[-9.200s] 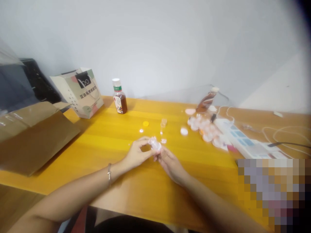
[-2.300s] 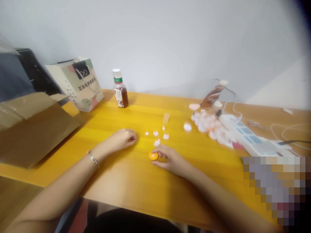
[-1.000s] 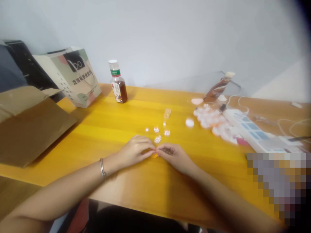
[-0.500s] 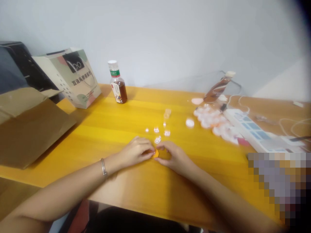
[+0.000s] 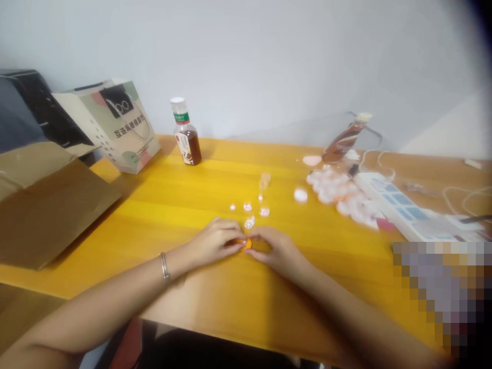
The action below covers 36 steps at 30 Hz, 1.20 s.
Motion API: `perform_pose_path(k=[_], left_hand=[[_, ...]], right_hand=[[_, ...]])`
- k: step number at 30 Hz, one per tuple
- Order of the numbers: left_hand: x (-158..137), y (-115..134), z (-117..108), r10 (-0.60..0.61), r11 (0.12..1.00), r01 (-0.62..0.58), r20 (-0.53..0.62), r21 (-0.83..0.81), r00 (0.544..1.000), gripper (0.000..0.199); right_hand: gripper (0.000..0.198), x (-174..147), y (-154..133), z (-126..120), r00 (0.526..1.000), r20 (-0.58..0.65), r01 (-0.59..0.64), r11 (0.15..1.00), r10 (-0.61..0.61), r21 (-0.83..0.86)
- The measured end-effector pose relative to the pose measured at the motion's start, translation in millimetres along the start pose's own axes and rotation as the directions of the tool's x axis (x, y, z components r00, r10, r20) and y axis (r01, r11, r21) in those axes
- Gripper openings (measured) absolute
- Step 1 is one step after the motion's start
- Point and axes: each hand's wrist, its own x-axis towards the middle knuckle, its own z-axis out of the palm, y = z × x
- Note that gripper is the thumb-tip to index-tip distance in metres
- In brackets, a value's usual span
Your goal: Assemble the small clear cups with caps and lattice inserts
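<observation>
A small orange piece [image 5: 248, 244] is pinched between my two hands, low over the wooden table. My left hand [image 5: 221, 238], with a silver bracelet [image 5: 164, 265] at its wrist, grips the piece from the left between thumb and fingers. From the right, my right hand [image 5: 277, 251] closes thumb and fingertips on its other side. Just beyond the fingers lies a white openwork piece [image 5: 249, 222]. Two more small white pieces [image 5: 264, 211] [image 5: 247, 206] and a tiny white bit [image 5: 232, 207] are behind it. Blur hides what the orange piece is.
A small clear container [image 5: 264, 180] and a round white lid-like disc [image 5: 300, 195] sit farther back. Two drink bottles [image 5: 188, 143] [image 5: 344, 138] stand near the wall. White puffy packaging [image 5: 332, 189] and cables lie right; a brown paper bag [image 5: 61, 205] and printed bag [image 5: 130, 133] are left.
The fingers have shifted very slightly around the orange piece, and my right fingertips now sit closer against it. Otherwise the scene looks the same.
</observation>
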Motion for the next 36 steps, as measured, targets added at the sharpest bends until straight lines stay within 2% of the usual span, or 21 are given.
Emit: perform_pose_path(k=[3, 8, 18, 24, 30, 33, 36], left_hand=[[-3.1, -4.4, -2.7, 0.039, 0.999, -0.039, 0.006, -0.006, 0.999, 0.023], [-6.9, -7.4, -7.3, 0.096, 0.99, -0.097, 0.022, 0.098, 0.995, 0.025], [-7.6, -2.5, -9.7, 0.127, 0.967, -0.135, 0.054, 0.215, 0.99, 0.026], [-7.5, 4.7, -10.8, 0.161, 0.935, -0.178, 0.081, 0.308, 0.984, 0.025], [-8.1, 11.0, -6.4, 0.214, 0.905, -0.221, 0.059, 0.364, 0.975, 0.026], [-7.9, 10.4, -4.9, 0.192, 0.918, -0.195, 0.044, 0.345, 0.98, 0.025], [-6.1, 7.6, -1.8, 0.116, 0.954, -0.116, 0.018, 0.278, 0.993, 0.022]], right_hand=[[0.015, -0.6, 1.8, -0.8, 0.999, -0.006, 0.038, 0.999, -0.039, -0.031], [0.013, -2.1, 4.3, -1.1, 0.995, -0.01, 0.1, 0.989, -0.102, -0.113], [0.016, -3.5, 6.3, -0.4, 0.975, 0.019, 0.219, 0.944, -0.221, -0.245], [0.019, -3.4, -0.3, -4.0, 0.968, 0.103, 0.25, 0.897, -0.228, -0.364], [0.021, -7.6, -4.9, -2.0, 0.933, 0.211, 0.36, 0.788, -0.293, -0.499], [0.022, -9.3, -3.9, 0.3, 0.927, 0.224, 0.374, 0.76, -0.3, -0.532], [0.023, -8.9, -3.7, 0.2, 0.93, 0.225, 0.367, 0.774, -0.291, -0.516]])
